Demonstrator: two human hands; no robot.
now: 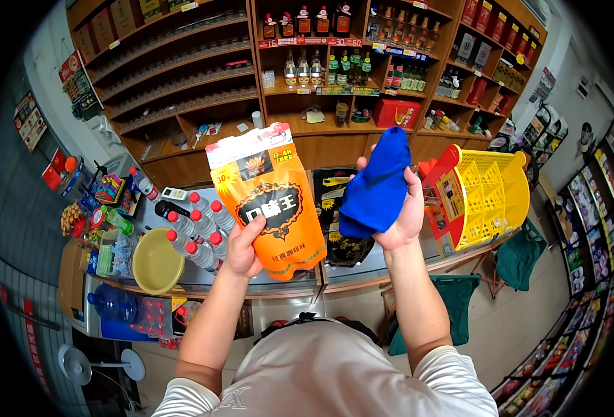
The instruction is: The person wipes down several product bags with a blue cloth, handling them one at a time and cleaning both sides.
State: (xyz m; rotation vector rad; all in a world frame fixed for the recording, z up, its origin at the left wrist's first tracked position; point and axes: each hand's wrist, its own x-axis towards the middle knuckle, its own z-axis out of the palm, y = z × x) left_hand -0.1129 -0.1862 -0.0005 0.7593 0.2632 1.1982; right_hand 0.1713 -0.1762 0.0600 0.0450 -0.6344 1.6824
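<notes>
My left hand (245, 247) grips the lower left side of an orange pouch (281, 224), its thumb across the printed front. The pouch stands nearly upright above the glass counter, its white top edge tilted slightly. In my right hand (408, 208) is a folded blue cloth (377, 185), resting over the palm with the thumb along its right side. Between the two, partly hidden by pouch and cloth, black pouches (333, 208) lie on the counter (278, 288).
Left of the orange pouch stand several red-capped water bottles (202, 227) and a yellow basin (158, 260). A red and yellow rack (486, 195) sits on the counter's right. Green folding stools (455, 307) are below. Wooden shelves (296, 138) with liquor bottles line the back.
</notes>
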